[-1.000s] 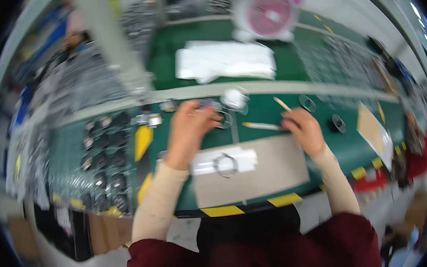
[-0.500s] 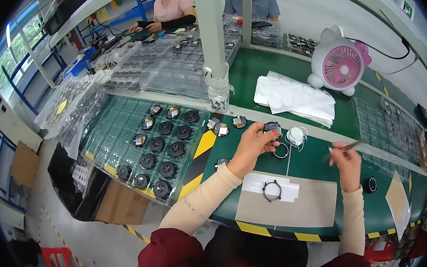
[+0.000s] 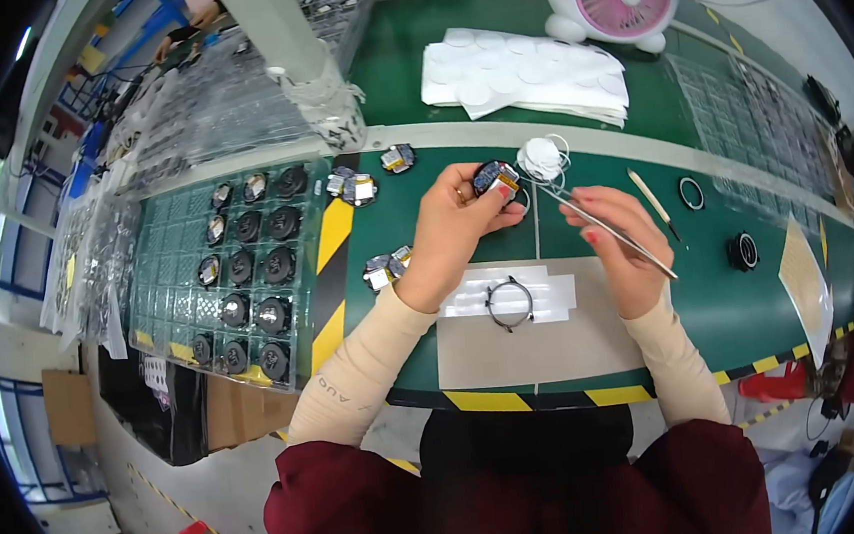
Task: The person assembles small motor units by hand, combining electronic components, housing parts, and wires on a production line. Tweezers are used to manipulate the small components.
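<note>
"Holding what, head view, in my left hand [image 3: 455, 220]?"

"One small round module [image 3: 493, 177], dark, pinched between thumb and fingers above the green bench [image 3: 715, 299], beyond the tan board [image 3: 544, 353], just left of the white round piece [image 3: 541, 156] with looped cord."

"And my right hand [image 3: 628, 246]?"

"One slim metal tool [image 3: 655, 262], narrow grip, pointed toward the module; contact, I cannot tell. On the board: white sheets [image 3: 556, 297], one black ring [image 3: 489, 308]. Left: clear tray [image 3: 172, 237], dark round units [image 3: 241, 269]."

From the right fingers [image 3: 603, 244], the bench [image 3: 718, 294] runs bare toward four o'clock up to the tan-and-white sheet [image 3: 802, 283]; the pen-like tool [image 3: 654, 205] obstructs two o'clock, the black ring piece [image 3: 743, 251] three, tweezers [image 3: 638, 250] and white coil [image 3: 542, 159] eleven.
</note>
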